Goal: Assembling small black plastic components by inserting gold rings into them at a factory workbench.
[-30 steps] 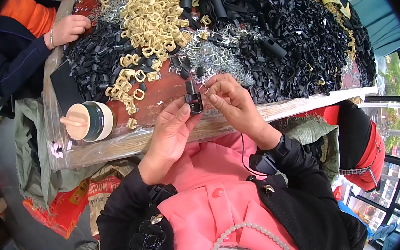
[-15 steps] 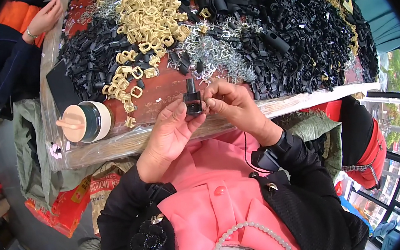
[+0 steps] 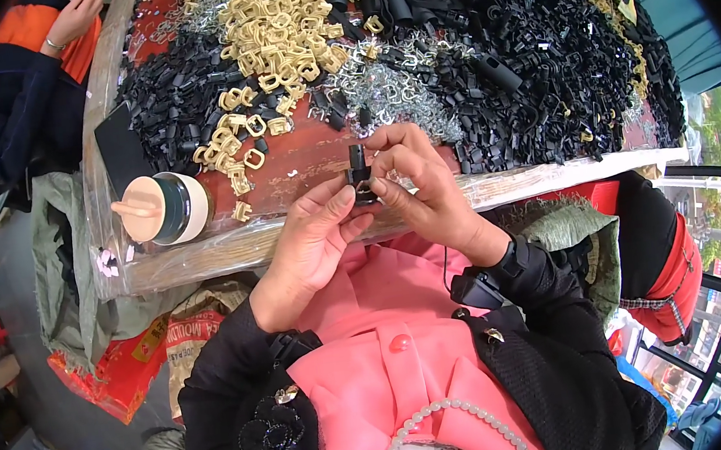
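Observation:
Over the table's near edge, a small black plastic part (image 3: 360, 175) with an upright round stem is held between my two hands. My left hand (image 3: 315, 230) pinches it from the left with thumb and fingers. From the other side, my right hand (image 3: 424, 192) grips it with thumb and forefinger, and its fingers hide part of the lower body. Whether a smaller piece sits in the right fingertips I cannot tell. Beyond the hands lie loose beige plastic rings (image 3: 236, 150) and a pile of clear and silvery metal clips (image 3: 395, 94).
Small black parts are heaped at the left (image 3: 177, 112) and right (image 3: 529, 75), with larger black tubes (image 3: 397, 1) behind. A lidded cup (image 3: 187, 206) stands on the red wooden table (image 3: 306, 165) beside a flat black phone-like slab (image 3: 120, 149). Another person's hand (image 3: 75, 18) is at far left.
The black part has turned in my fingers and moved slightly right. My right fingers have closed over more of it. The co-worker's hand has shifted up a little.

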`<state>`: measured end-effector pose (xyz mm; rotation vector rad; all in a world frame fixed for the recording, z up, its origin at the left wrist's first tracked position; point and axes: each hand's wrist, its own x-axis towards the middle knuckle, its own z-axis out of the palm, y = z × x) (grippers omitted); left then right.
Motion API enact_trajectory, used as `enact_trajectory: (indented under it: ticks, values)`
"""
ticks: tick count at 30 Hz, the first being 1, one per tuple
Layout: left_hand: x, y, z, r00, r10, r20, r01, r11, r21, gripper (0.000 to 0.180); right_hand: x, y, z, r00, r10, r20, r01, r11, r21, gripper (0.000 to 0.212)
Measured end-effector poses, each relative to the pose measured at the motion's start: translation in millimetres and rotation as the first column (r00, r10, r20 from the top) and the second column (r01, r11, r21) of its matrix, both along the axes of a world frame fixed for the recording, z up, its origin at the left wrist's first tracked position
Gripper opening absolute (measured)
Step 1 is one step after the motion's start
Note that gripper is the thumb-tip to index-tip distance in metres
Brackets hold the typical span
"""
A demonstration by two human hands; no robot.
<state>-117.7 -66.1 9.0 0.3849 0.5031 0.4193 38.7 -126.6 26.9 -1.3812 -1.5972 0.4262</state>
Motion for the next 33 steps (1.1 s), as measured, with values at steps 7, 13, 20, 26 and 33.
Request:
enact_trajectory:
  ticks: [7,13,20,26,33]
  values:
    - [-3.0,-4.1,-3.9,0.998,0.021,-0.066,-0.020,1.000,0.014,0.026,-6.2,-4.3,8.6,0.983,-0.033,0.183,0.039,0.999,-0.028,0.013]
    - [0.6,-1.0,0.8,0.994,-0.007,-0.111,0.016,0.997,0.074,0.024,-7.6,-4.6,9.7,0.958,-0.071,0.278,0.069,0.997,0.018,0.015]
    - [-4.0,0.1,-4.8,0.995,-0.012,-0.102,0.024,0.994,0.110,0.025,-12.0,-1.6,11.7,0.903,-0.060,0.426,0.016,0.994,0.105,0.008]
    - [-15.7,-4.9,1.6,0.992,0.013,-0.124,0.000,0.995,0.100,0.024,-15.0,-0.6,2.3,0.976,0.048,0.213,-0.053,0.998,0.017,0.015]
    - [-29.8,8.9,-10.3,0.999,0.035,-0.040,-0.031,0.994,0.102,0.024,-19.5,21.2,-10.2,0.960,0.105,-0.258,-0.171,0.953,-0.248,0.021]
